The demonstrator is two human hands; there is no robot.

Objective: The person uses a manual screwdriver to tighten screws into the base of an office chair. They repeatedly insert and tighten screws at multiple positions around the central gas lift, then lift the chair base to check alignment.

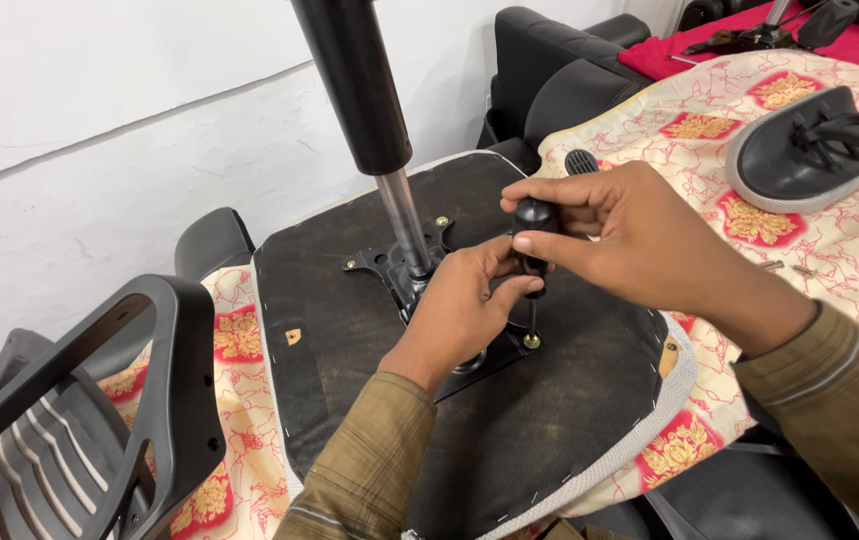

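White wall stands behind the worktop, which wears a cream cloth with red and gold flowers (829,250). On it lies the upside-down black chair seat (549,420), with a black metal plate (394,265) bolted to its middle and a shiny silver and black gas post (374,130) sticking up from it. My right hand (629,225) is curled tight around the black-handled screwdriver (532,250). My left hand (464,305) pinches the same handle from below. The screwdriver stands almost straight up, tip down on a gold bolt (530,341). I think two far bolts are already in, and this near one is being turned, so some work is left.
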